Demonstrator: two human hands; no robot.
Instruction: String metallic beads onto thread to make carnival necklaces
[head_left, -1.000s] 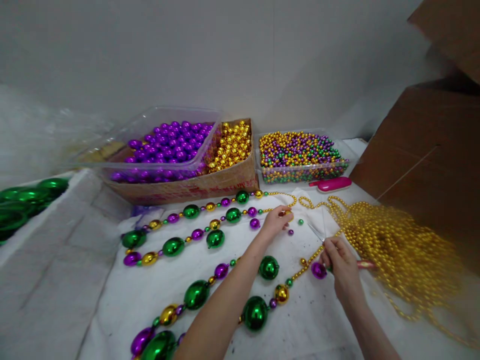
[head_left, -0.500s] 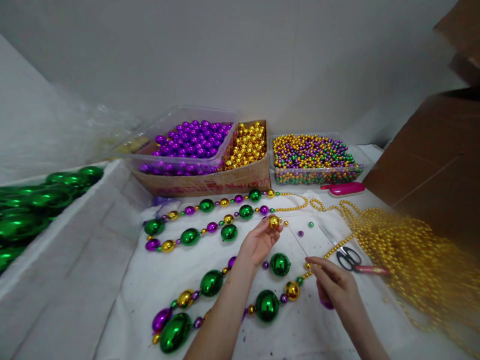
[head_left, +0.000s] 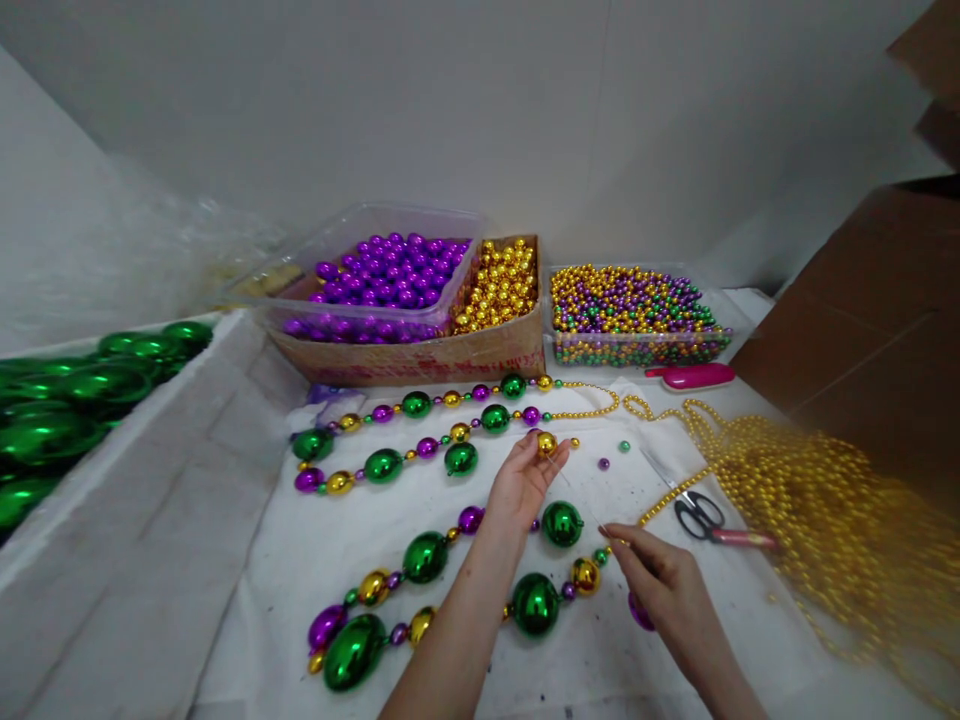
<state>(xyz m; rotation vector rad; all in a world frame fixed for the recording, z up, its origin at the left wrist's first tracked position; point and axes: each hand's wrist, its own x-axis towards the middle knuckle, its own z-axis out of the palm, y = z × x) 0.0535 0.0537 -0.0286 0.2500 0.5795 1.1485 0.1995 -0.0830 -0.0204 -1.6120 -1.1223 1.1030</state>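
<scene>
- Left hand: mid-scene, raised off the white cloth; thumb and fingertips grasp a gold bead, held just right of the far strand's lower row
- Right hand: near right; thumb and forefinger pressed together at the tip, other fingers curled; whether a thread lies between them is too fine to tell; a purple bead sits half hidden under the hand
- Done, by the look of it: far strand and near strand each laid out in two rows of green, purple and gold beads; one row of each runs on into fine gold chain at the right
- Left, by the look of it: the other row of each strand stops short near the left hand; the gold bead and the purple bead appear unstrung, and which strand they belong to cannot be told; a small green bead and a small purple bead lie loose
- Stock, far: tub of purple beads, cardboard box with gold beads, tub of mixed small beads; far left, large green beads; right, heap of gold chains, scissors, pink tool
- Change: a second earlier the left hand lay low on the cloth beside the loose small beads and is now lifted with the gold bead; the right hand then covered the scissors, which now lie in full view; the purple bead, then plain beside that hand, is now mostly covered
</scene>
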